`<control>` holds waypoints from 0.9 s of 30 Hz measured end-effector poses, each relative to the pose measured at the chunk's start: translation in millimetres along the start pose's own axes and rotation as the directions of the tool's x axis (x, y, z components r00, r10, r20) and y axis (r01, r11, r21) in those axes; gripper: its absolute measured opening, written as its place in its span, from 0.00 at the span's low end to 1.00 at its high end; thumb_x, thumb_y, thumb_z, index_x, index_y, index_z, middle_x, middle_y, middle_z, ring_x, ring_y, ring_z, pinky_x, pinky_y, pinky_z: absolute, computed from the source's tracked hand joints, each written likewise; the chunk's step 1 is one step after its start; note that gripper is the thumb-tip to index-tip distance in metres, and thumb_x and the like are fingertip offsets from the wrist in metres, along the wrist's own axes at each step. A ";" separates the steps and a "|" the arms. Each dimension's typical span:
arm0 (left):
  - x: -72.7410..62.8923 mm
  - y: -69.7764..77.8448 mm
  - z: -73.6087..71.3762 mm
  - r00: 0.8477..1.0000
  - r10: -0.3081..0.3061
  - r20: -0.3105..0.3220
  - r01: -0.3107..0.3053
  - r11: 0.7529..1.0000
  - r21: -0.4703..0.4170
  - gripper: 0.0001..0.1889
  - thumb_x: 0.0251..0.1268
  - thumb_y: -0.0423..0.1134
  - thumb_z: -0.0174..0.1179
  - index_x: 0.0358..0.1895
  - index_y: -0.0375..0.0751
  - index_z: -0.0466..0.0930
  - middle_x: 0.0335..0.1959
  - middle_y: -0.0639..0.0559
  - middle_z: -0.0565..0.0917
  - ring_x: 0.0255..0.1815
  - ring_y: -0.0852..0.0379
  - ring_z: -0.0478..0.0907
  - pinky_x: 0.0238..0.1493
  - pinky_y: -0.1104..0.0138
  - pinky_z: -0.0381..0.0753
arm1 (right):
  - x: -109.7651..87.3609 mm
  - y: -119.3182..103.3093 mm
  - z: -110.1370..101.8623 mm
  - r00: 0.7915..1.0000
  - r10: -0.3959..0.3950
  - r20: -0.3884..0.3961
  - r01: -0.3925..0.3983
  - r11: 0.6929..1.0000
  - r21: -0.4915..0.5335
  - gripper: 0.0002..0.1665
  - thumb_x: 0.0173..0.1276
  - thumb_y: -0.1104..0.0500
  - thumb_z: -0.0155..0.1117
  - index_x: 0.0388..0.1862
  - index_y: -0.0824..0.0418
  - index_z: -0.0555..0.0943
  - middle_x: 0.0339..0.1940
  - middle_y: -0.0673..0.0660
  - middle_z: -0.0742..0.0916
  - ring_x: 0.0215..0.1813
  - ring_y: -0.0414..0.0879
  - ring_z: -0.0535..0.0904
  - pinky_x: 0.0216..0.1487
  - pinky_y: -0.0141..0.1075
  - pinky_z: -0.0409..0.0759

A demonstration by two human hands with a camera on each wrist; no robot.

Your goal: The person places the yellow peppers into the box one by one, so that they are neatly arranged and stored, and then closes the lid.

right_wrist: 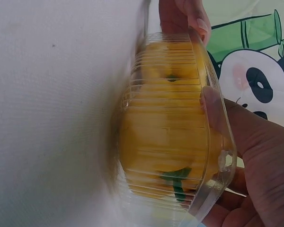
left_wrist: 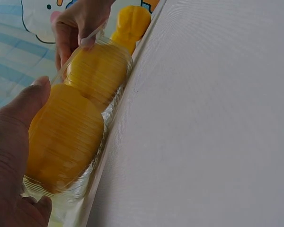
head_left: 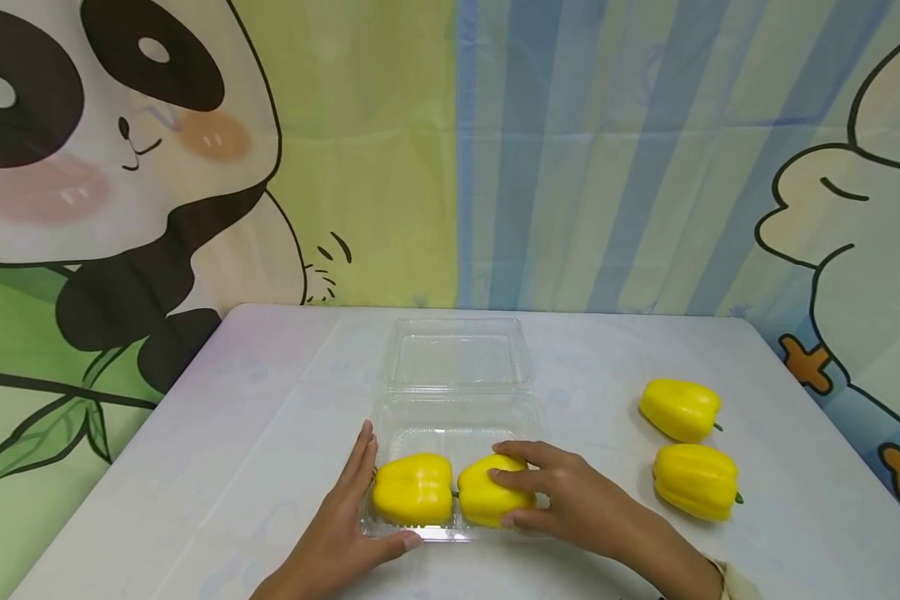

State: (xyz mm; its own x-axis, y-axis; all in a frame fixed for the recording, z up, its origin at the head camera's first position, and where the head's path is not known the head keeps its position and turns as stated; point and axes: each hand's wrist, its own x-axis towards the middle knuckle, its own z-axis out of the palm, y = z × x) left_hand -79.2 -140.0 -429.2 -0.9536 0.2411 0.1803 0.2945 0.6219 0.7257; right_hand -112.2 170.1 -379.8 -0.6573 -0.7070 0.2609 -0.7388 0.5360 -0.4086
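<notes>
A clear plastic clamshell container (head_left: 450, 412) lies with its lid folded back on the table. Two yellow bell peppers are in its near part: the left pepper (head_left: 412, 490) on its side, the right pepper (head_left: 482, 498) beside it. My right hand (head_left: 570, 496) holds the right pepper, thumb at the near side and fingers over the top. With fingers extended, my left hand (head_left: 345, 517) touches the container's left side, its thumb along the front edge. In the left wrist view, both peppers (left_wrist: 66, 135) show through the clear wall.
Two more yellow bell peppers, a far one (head_left: 681, 410) and a near one (head_left: 696, 482), lie on the white table (head_left: 270, 433) to the right of the container. A printed curtain (head_left: 390, 150) with a panda hangs behind the table.
</notes>
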 end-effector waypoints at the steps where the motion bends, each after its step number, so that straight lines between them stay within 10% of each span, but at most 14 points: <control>1: 0.1 -0.1 0.1 1.000 0.000 -0.001 0.000 1.000 0.003 0.64 0.42 0.64 0.73 0.76 0.31 0.48 0.80 0.53 0.38 0.76 0.47 0.46 0.64 0.53 0.58 | 0.2 0.2 0.4 1.000 -0.010 -0.009 0.010 1.000 -0.005 0.29 0.61 0.42 0.69 0.58 0.55 0.83 0.65 0.54 0.77 0.59 0.47 0.77 0.52 0.37 0.80; 27: 0.2 0.5 -1.1 1.000 -0.013 0.011 0.013 1.000 0.002 0.63 0.44 0.65 0.72 0.76 0.32 0.47 0.80 0.53 0.38 0.77 0.46 0.46 0.64 0.51 0.57 | -0.7 0.7 1.5 0.998 0.010 -0.055 -0.008 1.000 0.026 0.32 0.60 0.37 0.66 0.59 0.51 0.81 0.66 0.48 0.75 0.60 0.45 0.77 0.54 0.37 0.79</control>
State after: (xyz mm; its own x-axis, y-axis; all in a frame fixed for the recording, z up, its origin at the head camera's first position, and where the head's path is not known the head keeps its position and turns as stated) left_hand -79.3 -140.5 -428.1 -0.9567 0.2409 0.1635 0.2820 0.6268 0.7264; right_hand -112.0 170.2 -381.6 -0.6717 -0.6753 0.3045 -0.7291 0.5299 -0.4330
